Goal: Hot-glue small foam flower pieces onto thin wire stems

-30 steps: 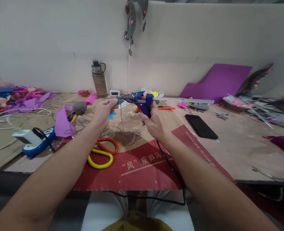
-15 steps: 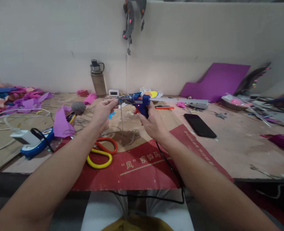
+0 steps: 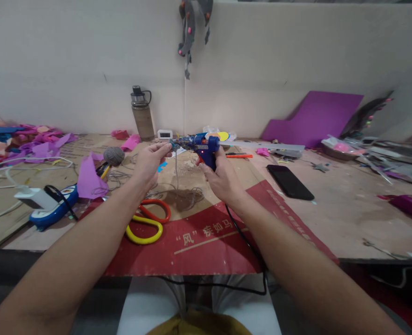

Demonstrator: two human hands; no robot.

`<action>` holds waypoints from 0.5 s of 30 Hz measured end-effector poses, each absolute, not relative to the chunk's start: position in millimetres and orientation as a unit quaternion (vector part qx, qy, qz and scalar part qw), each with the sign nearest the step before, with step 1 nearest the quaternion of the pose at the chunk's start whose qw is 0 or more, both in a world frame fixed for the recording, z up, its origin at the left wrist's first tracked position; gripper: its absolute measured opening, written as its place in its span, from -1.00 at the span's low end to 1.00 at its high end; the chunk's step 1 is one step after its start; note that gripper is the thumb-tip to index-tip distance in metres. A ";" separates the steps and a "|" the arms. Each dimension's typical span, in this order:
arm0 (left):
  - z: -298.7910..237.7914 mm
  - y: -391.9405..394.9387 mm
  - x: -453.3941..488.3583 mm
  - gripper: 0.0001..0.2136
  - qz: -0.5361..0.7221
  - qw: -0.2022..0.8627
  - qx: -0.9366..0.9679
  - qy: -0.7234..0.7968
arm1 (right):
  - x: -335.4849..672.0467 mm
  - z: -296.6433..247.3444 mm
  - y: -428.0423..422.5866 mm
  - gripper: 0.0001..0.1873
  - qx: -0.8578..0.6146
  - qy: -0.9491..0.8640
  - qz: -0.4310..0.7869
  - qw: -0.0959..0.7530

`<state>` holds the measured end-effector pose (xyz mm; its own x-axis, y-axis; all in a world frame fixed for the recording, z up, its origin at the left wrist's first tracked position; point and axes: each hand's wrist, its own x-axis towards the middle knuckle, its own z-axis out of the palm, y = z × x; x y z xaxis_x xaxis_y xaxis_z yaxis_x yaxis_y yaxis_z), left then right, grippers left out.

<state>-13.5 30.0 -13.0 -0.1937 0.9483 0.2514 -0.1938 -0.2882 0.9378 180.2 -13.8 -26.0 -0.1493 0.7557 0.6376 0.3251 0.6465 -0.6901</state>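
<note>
My right hand (image 3: pixel 225 179) is closed around the handle of a blue hot glue gun (image 3: pixel 206 148), with a small red light glowing on its side. The gun lies roughly level, its nozzle pointing left. At the nozzle tip, my left hand (image 3: pixel 151 163) pinches a small bluish piece (image 3: pixel 172 144), too small to make out clearly. Grey yarn (image 3: pixel 177 170) hangs down from there to loose loops on the table. Below my hands lie scissors (image 3: pixel 150 232) with one red and one yellow handle. A black cord runs down from the gun over the table's front edge.
A grey yarn ball (image 3: pixel 114 156), purple felt (image 3: pixel 91 179) and a blue power strip (image 3: pixel 55 211) with a white charger lie left. A bottle (image 3: pixel 143 116) stands behind. Right are a black phone (image 3: pixel 289 182), an orange-red cutter (image 3: pixel 239 156) and a grey star (image 3: pixel 320 167).
The glue gun and my right hand have shifted very slightly to the right. My left hand stays almost in place, still pinching at the nozzle tip.
</note>
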 end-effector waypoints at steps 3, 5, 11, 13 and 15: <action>-12.1 29.3 -13.0 -0.85 0.660 0.438 0.457 0.405 | 179.8 -26.1 -14.5 -0.58 -0.370 -0.735 0.194 0.534; -12.1 29.1 -13.1 -0.85 0.659 0.438 0.459 0.404 | 179.7 -25.4 -15.1 -0.59 -0.369 -0.736 0.196 0.532; -13.0 29.6 -13.6 -0.85 0.658 0.436 0.463 0.404 | 179.1 -22.2 -17.5 -0.60 -0.370 -0.735 0.195 0.534; -13.0 29.7 -13.3 -0.86 0.657 0.436 0.465 0.402 | 179.0 -22.0 -17.9 -0.60 -0.369 -0.734 0.196 0.535; -13.0 29.5 -13.1 -0.86 0.657 0.434 0.465 0.405 | 179.2 -22.1 -17.6 -0.60 -0.371 -0.734 0.196 0.535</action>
